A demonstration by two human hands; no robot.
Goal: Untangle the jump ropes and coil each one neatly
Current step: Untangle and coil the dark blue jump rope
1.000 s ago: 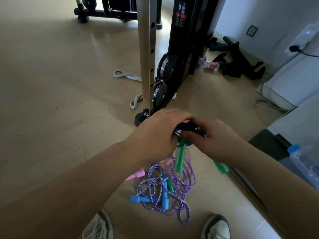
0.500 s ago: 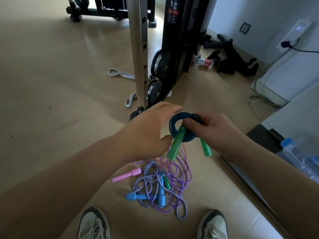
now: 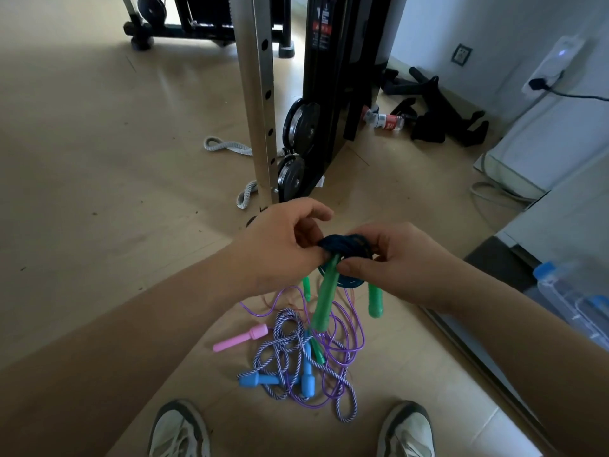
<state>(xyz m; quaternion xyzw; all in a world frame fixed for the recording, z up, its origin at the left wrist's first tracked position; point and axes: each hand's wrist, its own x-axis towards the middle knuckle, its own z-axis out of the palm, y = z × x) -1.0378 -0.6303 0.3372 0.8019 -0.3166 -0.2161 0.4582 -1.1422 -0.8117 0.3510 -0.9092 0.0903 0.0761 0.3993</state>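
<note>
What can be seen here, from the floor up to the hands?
coil: one, navy, green handles hanging, held in both hands
striped rope: one, purple-white, floor pile
thin rope: one, purple, same pile
blue handles: two, in pile
green handle: one, in pile
pink handle: one, left of pile
rack: one, steel and black, ahead
plates: two, black, low on rack
bottle: one, red label, floor behind rack
shoes: two, pale, bottom edge
left hand: pinches coil
right hand: pinches coil

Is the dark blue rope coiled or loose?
Coiled: the dark blue rope is wound into a tight bundle, pinched between the left hand and the right hand, green handles hanging below.
</note>
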